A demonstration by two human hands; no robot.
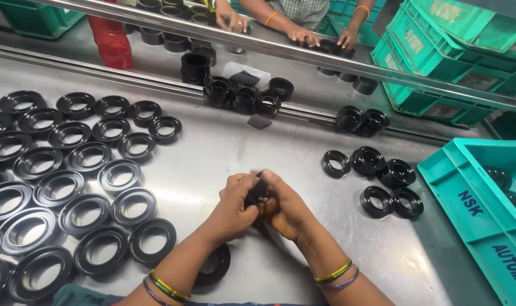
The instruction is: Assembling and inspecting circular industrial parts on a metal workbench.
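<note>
**Small black part pinched over a crowded bench**

Head view: the left hand point(235, 207) and right hand point(283, 207) meet at mid-bench, each grip closed around one small black part point(258, 190). The fingers cover most of it, so I cannot tell its exact shape. It is held just above the steel bench point(224, 147).

A black ring point(215, 264) lies half under the left forearm; a shift of that arm could likely nudge it. The rows of rings point(71, 187) at the left lie edge to edge, so one knock might push several out of line.

If the part slips, it could drop among the loose rings point(377, 175) to the right, near the teal crate point(484, 221). Another person's hands point(303, 37) work across the rail point(303, 54), well apart.
</note>
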